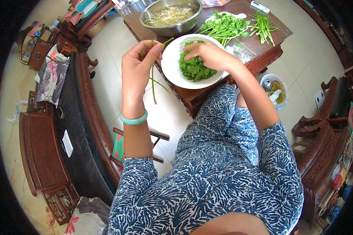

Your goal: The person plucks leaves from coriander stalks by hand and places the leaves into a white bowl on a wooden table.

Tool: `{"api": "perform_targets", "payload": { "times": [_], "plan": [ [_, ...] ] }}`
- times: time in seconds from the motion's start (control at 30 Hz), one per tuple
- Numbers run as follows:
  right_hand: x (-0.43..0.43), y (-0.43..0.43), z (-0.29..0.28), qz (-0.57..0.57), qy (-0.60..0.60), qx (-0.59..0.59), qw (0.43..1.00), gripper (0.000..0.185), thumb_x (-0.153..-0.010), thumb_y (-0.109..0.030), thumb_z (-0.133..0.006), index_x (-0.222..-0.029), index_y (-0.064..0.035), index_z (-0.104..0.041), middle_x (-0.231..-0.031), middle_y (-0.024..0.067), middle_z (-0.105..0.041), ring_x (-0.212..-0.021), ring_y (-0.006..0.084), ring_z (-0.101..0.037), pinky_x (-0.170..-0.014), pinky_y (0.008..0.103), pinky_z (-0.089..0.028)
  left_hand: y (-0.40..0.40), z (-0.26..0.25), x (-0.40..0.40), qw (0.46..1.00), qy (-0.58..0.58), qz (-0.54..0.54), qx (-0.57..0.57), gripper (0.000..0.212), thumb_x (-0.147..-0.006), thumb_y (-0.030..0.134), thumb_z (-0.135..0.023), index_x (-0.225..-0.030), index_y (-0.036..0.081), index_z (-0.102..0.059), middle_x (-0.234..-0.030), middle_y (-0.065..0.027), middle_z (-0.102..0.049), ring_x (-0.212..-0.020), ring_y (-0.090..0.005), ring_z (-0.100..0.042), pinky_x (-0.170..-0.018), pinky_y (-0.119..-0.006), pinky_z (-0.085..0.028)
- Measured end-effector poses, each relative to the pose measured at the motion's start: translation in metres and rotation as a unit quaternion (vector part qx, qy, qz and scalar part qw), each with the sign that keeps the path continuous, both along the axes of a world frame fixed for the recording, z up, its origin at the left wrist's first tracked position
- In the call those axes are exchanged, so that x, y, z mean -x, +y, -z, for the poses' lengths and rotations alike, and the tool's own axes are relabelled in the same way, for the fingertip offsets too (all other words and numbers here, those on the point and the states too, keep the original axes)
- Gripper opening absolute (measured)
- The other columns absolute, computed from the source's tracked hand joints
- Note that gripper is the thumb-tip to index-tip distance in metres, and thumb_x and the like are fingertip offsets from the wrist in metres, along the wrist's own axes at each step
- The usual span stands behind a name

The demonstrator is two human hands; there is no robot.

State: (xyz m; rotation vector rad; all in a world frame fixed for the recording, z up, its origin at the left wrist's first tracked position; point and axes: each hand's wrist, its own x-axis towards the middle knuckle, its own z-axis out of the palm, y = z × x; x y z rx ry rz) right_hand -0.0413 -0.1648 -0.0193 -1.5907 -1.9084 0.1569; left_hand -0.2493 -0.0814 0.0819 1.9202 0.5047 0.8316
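Note:
Thin green cilantro stems (153, 85) hang from my left hand (144, 57), pinched between thumb and fingers just left of a white bowl (170, 70). Torn cilantro leaves (195, 69) lie in the bowl. My right hand (207, 54) reaches over the bowl from the right, its fingers at the leaves; whether they hold a leaf cannot be told. Behind the bowl, a bunch of leafy cilantro (228, 26) rests on the dark wooden table (264, 48), partly over something white. A pile of bare stems (263, 28) lies to its right.
A steel basin (172, 30) of bean sprouts (172, 16) stands at the table's back left, and a white remote control (259, 7) at the back right. A waste bin (261, 79) is on the tiled floor at right. A folding stool (117, 147) stands below my left arm.

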Motion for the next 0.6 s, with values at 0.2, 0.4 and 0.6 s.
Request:
{"api": "perform_targets", "payload": {
  "times": [0.2,0.4,0.6],
  "plan": [
    [-0.017,0.001,-0.040,-0.031,0.122,0.061,0.990,0.040,-0.076,0.014,-0.050,-0.112,0.0018,-0.062,-0.112,0.0153,-0.065,-0.100,0.0240,-0.065,-0.089,0.0317,-0.051,0.015,-0.031,-0.002,0.992,-0.021,0.088,0.086,0.024,-0.096,0.020,-0.052,-0.108,0.002,-0.061,-0.071,0.0045,-0.052,-0.056,0.0006,-0.035,-0.048,-0.015,-0.024],
    [0.006,0.010,-0.031,0.131,0.047,0.003,0.990,0.018,-0.067,-0.009,-0.077,-0.083,-0.0142,-0.075,-0.080,0.0039,-0.071,-0.072,0.0178,-0.068,-0.063,0.0308,-0.052,0.040,-0.048,-0.027,0.908,-0.075,0.293,0.289,0.032,-0.098,0.016,-0.048,-0.121,-0.006,-0.052,-0.086,0.0003,-0.054,-0.064,-0.0017,-0.043,-0.055,-0.015,-0.038],
    [-0.023,-0.004,-0.017,-0.014,0.163,-0.138,0.977,0.026,-0.072,0.007,-0.065,-0.093,-0.0082,-0.071,-0.097,0.0083,-0.067,-0.096,0.0231,-0.061,-0.086,0.0339,-0.047,0.036,-0.048,-0.076,0.868,-0.052,0.334,0.365,0.019,-0.097,0.014,-0.048,-0.110,0.000,-0.051,-0.080,-0.0002,-0.052,-0.075,-0.0099,-0.050,-0.069,-0.023,-0.044]
  ]
}}
